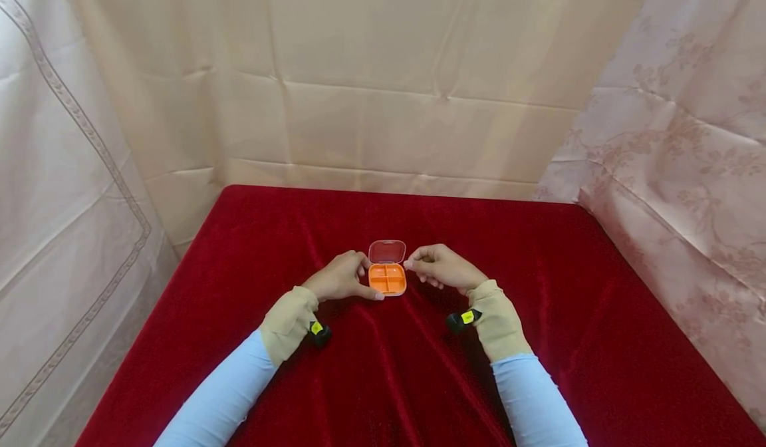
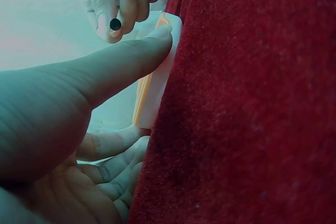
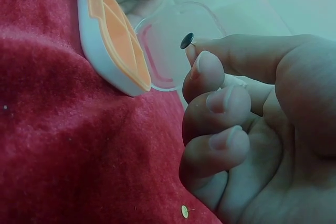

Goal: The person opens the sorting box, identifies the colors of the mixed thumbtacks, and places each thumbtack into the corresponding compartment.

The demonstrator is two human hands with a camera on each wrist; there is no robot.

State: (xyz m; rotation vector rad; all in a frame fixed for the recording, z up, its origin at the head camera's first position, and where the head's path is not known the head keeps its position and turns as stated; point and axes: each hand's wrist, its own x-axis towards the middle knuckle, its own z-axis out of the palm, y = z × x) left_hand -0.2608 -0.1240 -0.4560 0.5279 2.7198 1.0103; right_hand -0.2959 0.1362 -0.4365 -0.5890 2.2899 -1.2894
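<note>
A small pill box [image 1: 387, 279] with orange compartments and a white outer shell rests on the red cloth. Its clear lid [image 1: 387, 251] is swung up and back. My left hand [image 1: 344, 278] holds the box from the left, thumb against the near side and the other fingers around the left side. Just right of the lid, my right hand [image 1: 445, 267] pinches a thumbtack [image 3: 187, 40] with a dark round head between thumb and index finger. In the left wrist view the black tack head [image 2: 115, 24] shows beyond my left thumb. No contents are visible in the compartments.
A gold-coloured thumbtack [image 3: 184, 211] lies on the cloth below my right hand in the right wrist view. The red velvet cloth [image 1: 287, 227] covers the table and has shallow folds. Pale curtains [image 1: 383, 128] hang behind and on both sides.
</note>
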